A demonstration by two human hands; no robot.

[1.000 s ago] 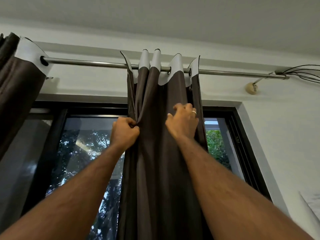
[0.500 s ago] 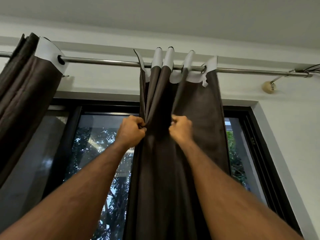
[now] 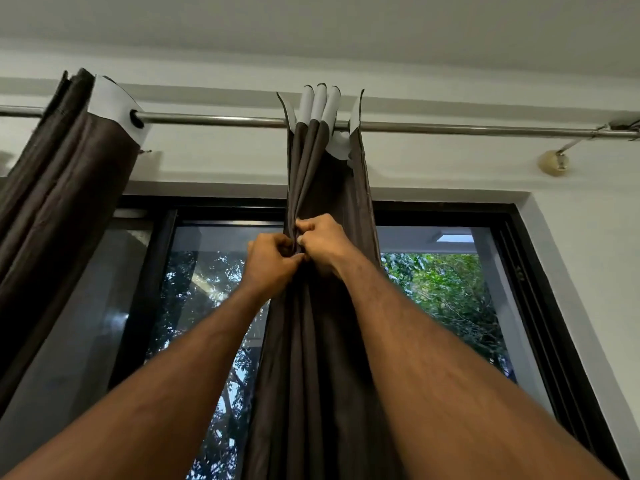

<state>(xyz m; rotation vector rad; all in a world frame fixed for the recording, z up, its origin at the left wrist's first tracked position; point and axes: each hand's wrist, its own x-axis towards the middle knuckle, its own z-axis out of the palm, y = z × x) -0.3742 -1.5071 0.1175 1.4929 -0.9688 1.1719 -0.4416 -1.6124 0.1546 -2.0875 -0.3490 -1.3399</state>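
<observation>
Left hand (image 3: 273,263) and right hand (image 3: 323,242) now meet, each pinching folds of the brown curtain (image 3: 329,341), which hangs mid-rod (image 3: 214,120) before the window (image 3: 450,289). The right hand has come across from further right, so the pleats are probably almost gathered. Fingertips vanish among the folds, and the curtain's lower end is cut off.

The middle curtain (image 3: 311,358) is plain dark brown, with no pattern, and has a white band (image 3: 320,102) along its top. The side curtain (image 3: 62,188) is the same dark brown and white. The rod (image 3: 214,120) is shiny silver. The window frame (image 3: 225,209) is black, the wall (image 3: 588,237) pale white — and the leaves (image 3: 443,289) bright green.
</observation>
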